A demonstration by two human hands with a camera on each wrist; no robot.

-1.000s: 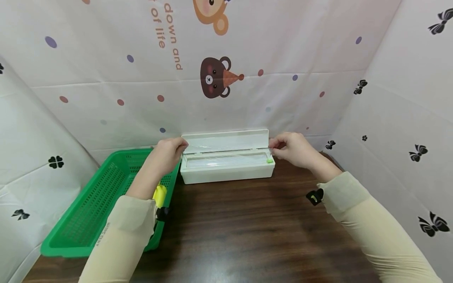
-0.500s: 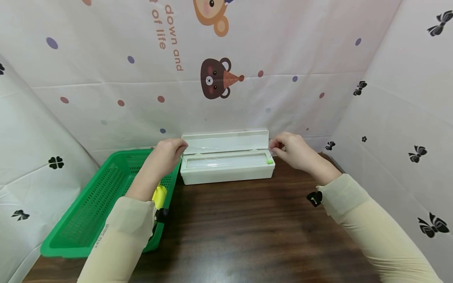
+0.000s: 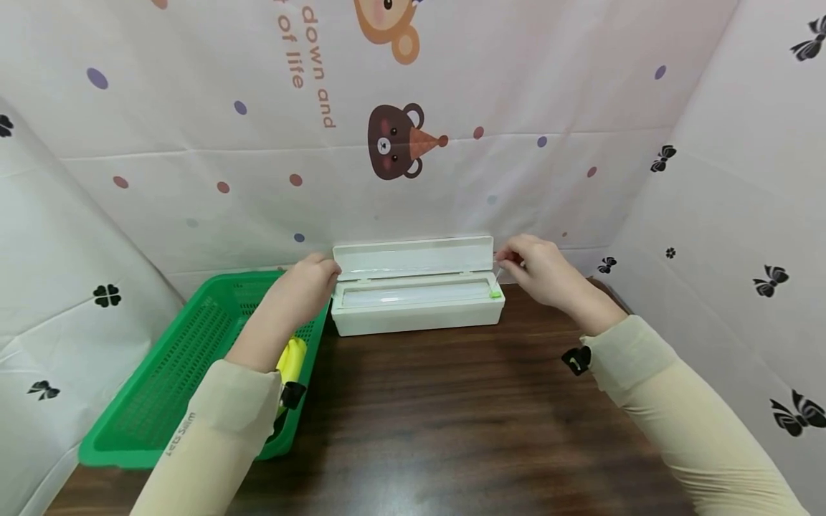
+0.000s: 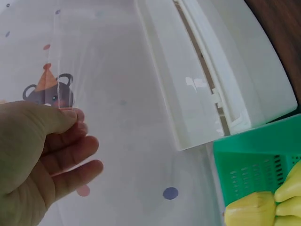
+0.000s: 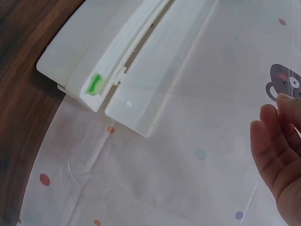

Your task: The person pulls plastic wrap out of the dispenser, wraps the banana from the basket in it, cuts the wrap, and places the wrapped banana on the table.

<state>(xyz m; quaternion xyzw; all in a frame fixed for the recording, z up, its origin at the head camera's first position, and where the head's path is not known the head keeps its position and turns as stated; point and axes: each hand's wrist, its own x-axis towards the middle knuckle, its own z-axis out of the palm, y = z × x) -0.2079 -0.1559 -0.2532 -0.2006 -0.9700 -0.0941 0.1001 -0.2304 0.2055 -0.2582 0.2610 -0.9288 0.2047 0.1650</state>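
The right hand is higher now. It and the left hand pinch clear wrap, probably pulling more from the box.

A person's left hand and right hand flank a white box on a dark wooden table, its lid raised, clear film showing at the right fingertips. A green basket at left holds a yellow item, partly hidden by the left sleeve.
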